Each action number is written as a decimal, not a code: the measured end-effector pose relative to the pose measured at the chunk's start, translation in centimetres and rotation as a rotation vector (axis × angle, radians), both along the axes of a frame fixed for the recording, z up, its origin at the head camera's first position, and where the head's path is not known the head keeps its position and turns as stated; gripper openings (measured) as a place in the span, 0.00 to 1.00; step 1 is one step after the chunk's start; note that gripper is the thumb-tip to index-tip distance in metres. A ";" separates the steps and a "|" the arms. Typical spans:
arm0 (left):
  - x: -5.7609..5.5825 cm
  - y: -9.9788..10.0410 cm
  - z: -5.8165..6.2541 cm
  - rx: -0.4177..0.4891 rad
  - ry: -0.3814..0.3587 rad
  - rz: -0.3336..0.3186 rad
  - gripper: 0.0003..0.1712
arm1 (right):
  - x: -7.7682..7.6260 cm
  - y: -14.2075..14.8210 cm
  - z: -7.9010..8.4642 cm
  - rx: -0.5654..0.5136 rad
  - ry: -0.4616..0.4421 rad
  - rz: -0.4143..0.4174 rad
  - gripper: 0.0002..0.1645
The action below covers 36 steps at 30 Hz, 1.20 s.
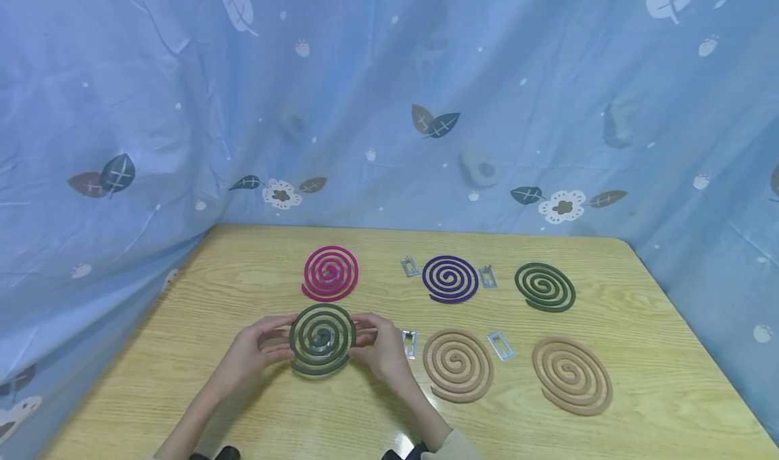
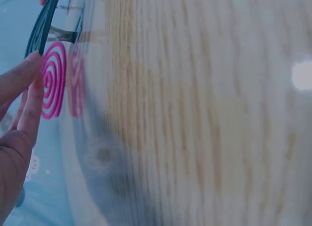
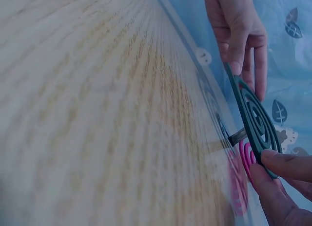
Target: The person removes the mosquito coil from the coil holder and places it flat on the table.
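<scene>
Between both hands is a dark green mosquito coil [image 1: 320,339], raised off the table and lying roughly level. My left hand [image 1: 258,348] pinches its left rim between thumb and fingers. The opposite rim is pinched by my right hand [image 1: 382,352]. Under the coil, in the right wrist view, a thin metal stand [image 3: 238,136] rises from the table to the coil's middle; whether it is fixed into the coil, I cannot tell. Just behind is a pink mosquito coil [image 1: 331,272], with a bit of metal showing at its centre.
To the right lie a purple coil [image 1: 450,279], another green coil [image 1: 544,285] and two tan coils, one nearer [image 1: 456,360] and one farther right [image 1: 569,371]. Several flat metal stands, such as one stand [image 1: 500,346], lie among them. A blue patterned curtain [image 1: 377,108] hangs behind the table.
</scene>
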<state>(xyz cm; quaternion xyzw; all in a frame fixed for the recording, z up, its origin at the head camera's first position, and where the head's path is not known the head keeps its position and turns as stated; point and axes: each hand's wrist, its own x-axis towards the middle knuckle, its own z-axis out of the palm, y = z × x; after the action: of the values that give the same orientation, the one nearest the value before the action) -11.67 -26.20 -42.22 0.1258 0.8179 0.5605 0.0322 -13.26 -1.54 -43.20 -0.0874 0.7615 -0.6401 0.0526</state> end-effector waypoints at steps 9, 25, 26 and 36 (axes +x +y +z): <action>0.6 -0.2 -0.1 0.036 0.052 -0.004 0.33 | 0.4 0.0 0.2 -0.025 -0.017 0.022 0.36; 0.3 0.6 0.5 0.016 0.058 -0.028 0.30 | 0.2 1.6 1.3 0.070 -0.016 0.026 0.34; 0.3 0.6 0.5 0.018 0.057 -0.036 0.30 | 0.2 1.8 1.3 0.062 -0.022 0.033 0.34; 0.7 0.6 0.7 0.022 0.008 -0.074 0.28 | 0.0 2.9 1.6 -0.002 -0.050 0.102 0.32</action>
<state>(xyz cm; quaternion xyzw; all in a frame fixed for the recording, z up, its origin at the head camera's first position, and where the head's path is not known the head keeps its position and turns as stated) -10.98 -25.58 -41.56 0.1586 0.8067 0.5672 0.0484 -13.26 1.34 -41.56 -0.1100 0.7540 -0.6392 0.1040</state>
